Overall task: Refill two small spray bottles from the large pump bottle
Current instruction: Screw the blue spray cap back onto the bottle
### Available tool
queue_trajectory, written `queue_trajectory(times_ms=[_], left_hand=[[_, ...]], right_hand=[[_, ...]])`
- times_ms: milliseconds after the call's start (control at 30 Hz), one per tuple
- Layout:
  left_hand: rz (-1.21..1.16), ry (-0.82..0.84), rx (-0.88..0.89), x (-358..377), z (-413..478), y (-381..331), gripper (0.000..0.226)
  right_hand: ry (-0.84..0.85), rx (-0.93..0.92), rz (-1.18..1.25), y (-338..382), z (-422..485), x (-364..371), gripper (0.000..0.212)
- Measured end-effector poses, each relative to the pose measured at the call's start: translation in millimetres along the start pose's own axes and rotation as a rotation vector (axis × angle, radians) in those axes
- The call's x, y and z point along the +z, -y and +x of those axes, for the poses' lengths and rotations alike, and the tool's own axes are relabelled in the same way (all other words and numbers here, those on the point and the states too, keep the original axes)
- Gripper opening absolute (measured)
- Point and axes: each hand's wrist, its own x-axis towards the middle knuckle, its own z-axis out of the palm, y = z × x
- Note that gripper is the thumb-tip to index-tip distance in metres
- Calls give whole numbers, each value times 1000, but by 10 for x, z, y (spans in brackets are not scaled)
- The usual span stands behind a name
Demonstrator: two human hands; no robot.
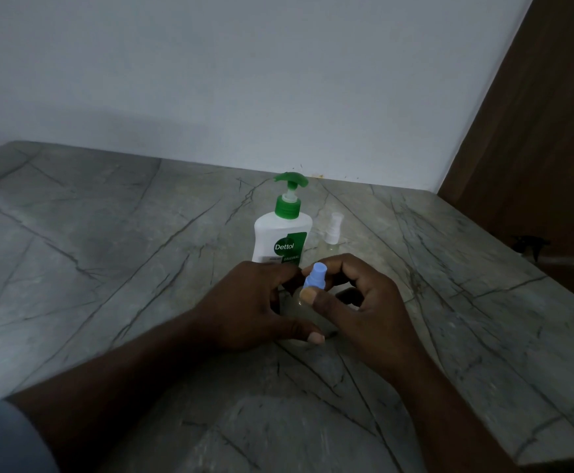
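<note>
A small clear spray bottle (304,310) with a blue spray top (315,275) stands on the marble counter (142,254). My left hand (255,302) wraps its body from the left. My right hand (364,302) pinches the blue top between thumb and fingers. Just behind stands the large white pump bottle (280,238) with a green pump head (291,180). To its right stands a second small clear spray bottle (332,233) with a white top, untouched.
A white wall runs along the counter's back edge. A brown wooden panel (535,148) rises at the right. A dark trigger sprayer (533,245) sits past the counter's right edge. The light is dim.
</note>
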Motion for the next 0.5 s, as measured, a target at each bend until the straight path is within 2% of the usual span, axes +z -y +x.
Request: queue_trajectory(times_ms=[133, 300, 433, 500], left_hand=[[-18, 1, 8, -5, -16, -6, 58], [3, 13, 33, 3, -19, 0, 46], [73, -12, 65, 25, -23, -2, 57], [94, -20, 79, 30, -31, -8, 55]], right_hand=[[-1, -27, 5, -9, 12, -3, 17], [-25, -14, -30, 24, 9, 23, 25], [-48, -14, -69, 36, 5, 36, 17], [-74, -21, -86, 50, 4, 46, 18]])
